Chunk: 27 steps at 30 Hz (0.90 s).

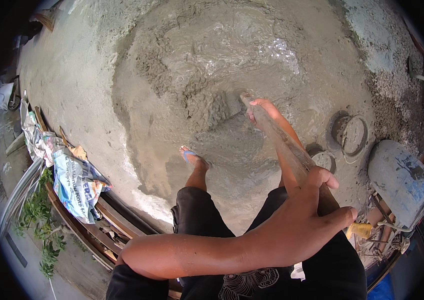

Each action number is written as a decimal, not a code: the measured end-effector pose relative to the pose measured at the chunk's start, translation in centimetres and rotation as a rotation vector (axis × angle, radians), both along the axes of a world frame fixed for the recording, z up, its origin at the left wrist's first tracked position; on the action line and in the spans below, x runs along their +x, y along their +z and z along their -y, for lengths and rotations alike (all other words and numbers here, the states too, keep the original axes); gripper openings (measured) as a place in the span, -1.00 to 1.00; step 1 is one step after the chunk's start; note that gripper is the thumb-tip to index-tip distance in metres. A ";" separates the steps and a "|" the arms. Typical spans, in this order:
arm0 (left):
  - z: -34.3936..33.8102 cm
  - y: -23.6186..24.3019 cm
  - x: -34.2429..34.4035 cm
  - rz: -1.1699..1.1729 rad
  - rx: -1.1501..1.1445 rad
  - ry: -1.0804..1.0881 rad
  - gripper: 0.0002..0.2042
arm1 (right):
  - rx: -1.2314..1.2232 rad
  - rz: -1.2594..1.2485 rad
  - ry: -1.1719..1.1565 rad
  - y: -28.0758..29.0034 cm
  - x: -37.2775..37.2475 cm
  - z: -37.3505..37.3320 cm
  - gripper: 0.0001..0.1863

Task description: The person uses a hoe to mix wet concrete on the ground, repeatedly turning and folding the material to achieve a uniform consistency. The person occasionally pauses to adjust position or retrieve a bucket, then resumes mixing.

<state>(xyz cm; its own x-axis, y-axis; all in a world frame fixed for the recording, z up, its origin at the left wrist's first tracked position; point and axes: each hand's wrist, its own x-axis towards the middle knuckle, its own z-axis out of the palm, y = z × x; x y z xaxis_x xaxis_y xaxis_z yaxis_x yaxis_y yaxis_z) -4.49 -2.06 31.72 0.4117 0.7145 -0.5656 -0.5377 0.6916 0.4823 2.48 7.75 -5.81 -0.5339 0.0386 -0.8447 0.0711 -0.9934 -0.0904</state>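
Note:
A long, mud-stained wooden tool handle (pixel 284 141) slants from beside my right thigh out over a wide spread of wet grey cement mix (pixel 232 45). My left hand (pixel 317 200) is closed round its near, upper part, with the left forearm crossing in front of my body. Farther down, close to the far end, my right hand (pixel 259 111) grips the same handle. The tool's head is coated in the mix and partly sunk, so its shape is hard to tell. My sandalled left foot (pixel 192 156) stands in the wet mix.
Two buckets (pixel 354 136) (pixel 324 161) with grey contents stand to the right. Beyond them lies a worn blue-grey drum (pixel 401 172). Printed sacks (pixel 77 182), wooden planks (pixel 114 217) and a leafy plant (pixel 42 227) line the left side. Gravel (pixel 397 105) lies at the far right.

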 end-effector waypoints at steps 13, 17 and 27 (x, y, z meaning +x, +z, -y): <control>2.4 6.8 2.2 0.030 0.157 -0.963 -0.40 | 0.139 0.610 -0.902 20.4 30.1 10.3 -0.78; 4.2 -1.3 0.8 -0.639 0.408 -1.234 -0.22 | 0.380 0.842 -1.000 18.9 32.5 12.7 -0.79; 12.1 -27.0 4.4 -1.383 0.352 -1.178 -0.69 | 0.284 1.144 -1.001 10.8 32.2 14.6 -0.75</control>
